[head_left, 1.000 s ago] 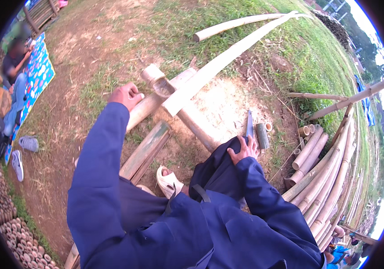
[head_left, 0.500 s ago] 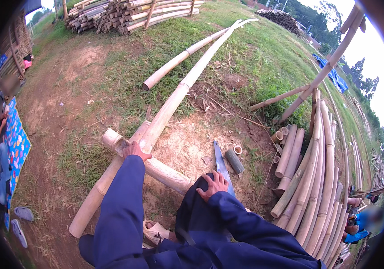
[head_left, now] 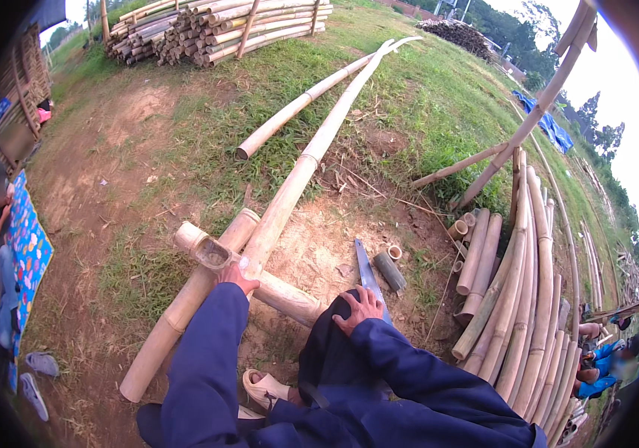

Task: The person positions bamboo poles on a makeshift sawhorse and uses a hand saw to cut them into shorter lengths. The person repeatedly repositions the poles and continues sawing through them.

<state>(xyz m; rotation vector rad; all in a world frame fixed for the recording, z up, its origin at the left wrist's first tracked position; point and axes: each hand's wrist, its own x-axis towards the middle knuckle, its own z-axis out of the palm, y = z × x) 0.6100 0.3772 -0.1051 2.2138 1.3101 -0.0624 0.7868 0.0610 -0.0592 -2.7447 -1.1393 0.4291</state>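
Note:
At the near end of a long bamboo pole (head_left: 306, 166) is my left hand (head_left: 239, 278), its fingers curled against the pole's end and partly hidden. This end rests at a short, thick bamboo crosspiece (head_left: 286, 299), which has an open notch (head_left: 213, 255) cut in its top just beyond my hand. Another bamboo length (head_left: 174, 317) runs beneath the crosspiece. My right hand (head_left: 359, 310) lies on my dark-trousered knee with its fingers spread, holding nothing. Beside that knee a handsaw (head_left: 368, 275) shows its blade; its handle is out of sight.
Sawdust (head_left: 312, 246) covers the ground ahead, with a short bamboo offcut (head_left: 389, 270) on it. Cut bamboo poles (head_left: 532, 299) lie stacked at the right. A second long pole (head_left: 289, 108) lies beyond. At the left a person sits by a patterned blue sheet (head_left: 29, 246); others sit far right.
My left hand has drawn back toward me, off the notched part of the crosspiece, so the notch now shows. The right hand stays on the knee.

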